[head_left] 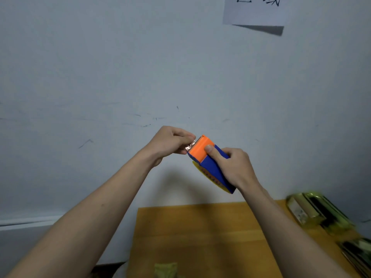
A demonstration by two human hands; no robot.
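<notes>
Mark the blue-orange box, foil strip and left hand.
blue-orange box [214,171], head view, blue side face.
foil strip [190,146], head view, crinkled bit at the orange end.
left hand [170,141], head view, back of the hand.

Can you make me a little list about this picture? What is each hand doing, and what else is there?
Held thing: blue box with an orange end, up in the air
Right: right hand grips the box, thumb on the orange end
Left: left hand pinches shiny foil at the orange end
Below: wooden table
On it: blurry green packets, at the right
Wall: sheet of paper, top right
</notes>
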